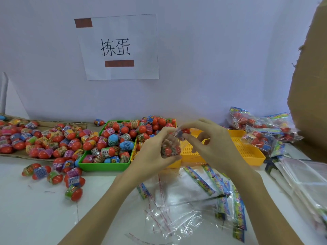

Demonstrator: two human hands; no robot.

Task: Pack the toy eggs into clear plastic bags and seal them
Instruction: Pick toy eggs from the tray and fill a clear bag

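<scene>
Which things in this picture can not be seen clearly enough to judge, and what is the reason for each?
- Head view: how many toy eggs are in the clear bag; the left hand and right hand cover it.
- Whether that bag is sealed: the film is transparent and blurred.
- Label text on eggs in the green tray: too small.
- Cardboard box: cut off by the right edge.
- Count of filled bags: they overlap.

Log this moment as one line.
left hand: grips clear bag with eggs | right hand: pinches bag top | step: filling, unsealed
</scene>
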